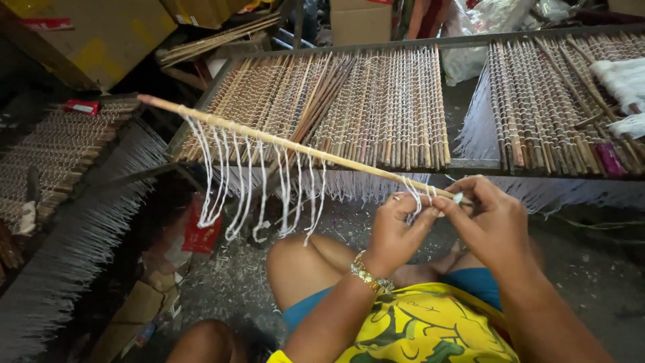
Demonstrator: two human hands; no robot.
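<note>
**Tying white loops on a long stick**

Over the bare knees, the two hands are working close together at the near end of a long, thin, pale wooden stick [295, 144]. The left hand [396, 232] is pinching the stick and a bit of white cotton string [413, 195] between thumb and fingers. The right hand [494, 225] is closing its fingertips on the same end, just beside the left, so both hands are gripping and neither is hanging loose. The stick is slanting up and away to the left, with its far end poking out in the air above the edge of the frame.

White string loops [252, 188] are hanging down from the stick. I am counting about eight or nine, but they are crossing each other, so I cannot be sure. One stick is being held. Two big flat racks of thin brown sticks laid side by side [376, 107] are lying in front, and a third rack [57, 151] is sitting at the left. One gold bracelet [366, 273] is on the left wrist.

What could go wrong, I think: the stick is being held only at one end, so it could tip or swing and bump the rack. The hanging loops could slide together or tangle. The string could slip out of the pinch if the fingers are loosening.
</note>
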